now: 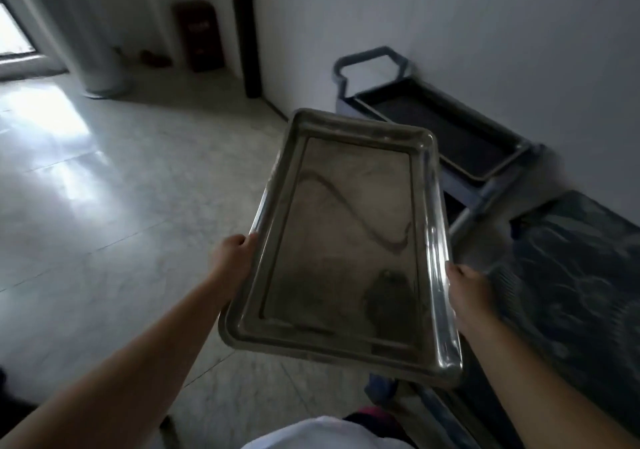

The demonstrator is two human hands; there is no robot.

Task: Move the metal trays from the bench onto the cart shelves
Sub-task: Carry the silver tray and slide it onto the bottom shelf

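Hands grip one metal tray (pixel 341 240) from both sides and hold it in the air, clear of any surface. The left hand (pixel 232 258) clamps the tray's left long rim about midway along it, fingers curled over the edge. The right hand (pixel 467 291) clamps the right long rim a little nearer the body, thumb on top of the rolled edge. Both bare forearms reach forward from the bottom corners of the view, so the tray sits between the hands with its long axis pointing away from the person and slightly to the left. The tray is shallow, rectangular and holds nothing; its dull bottom shows a dark curved streak and a smudged reflection.

Beyond the far end of the tray, ahead of the right hand, stands a grey cart (pixel 485 185) against the white wall (pixel 485 15). Its top shelf (pixel 450 133) has a dark recessed surface, and a looped handle (pixel 367 64) rises at its far end. To the right of the right hand lies the table (pixel 581 275), a dark patterned slab running along the wall. Pale glossy floor tiles (pixel 104 188) spread out to the left of the left hand, brightened by light from a doorway. A white garment (pixel 311 434) shows at the bottom edge, below the tray.
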